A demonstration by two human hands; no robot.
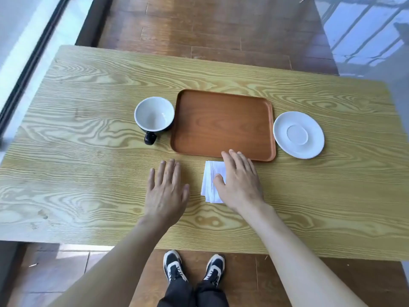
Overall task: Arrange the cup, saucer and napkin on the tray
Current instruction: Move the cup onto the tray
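A brown wooden tray (223, 124) lies in the middle of the table with nothing on it. Just left of it stands a black cup (154, 117) with a white inside, its handle toward me. A white saucer (298, 134) lies on the table right of the tray. In front of the tray lies a folded white napkin (210, 181). My right hand (240, 180) lies flat over the napkin's right part, fingers spread, fingertips at the tray's near rim. My left hand (167, 191) hovers open over the bare table left of the napkin.
The light wood-grain table (88, 129) stands on a dark wooden floor. A window frame runs along the left and a glass pane with railing shows at the far right. My shoes show below the table's near edge.
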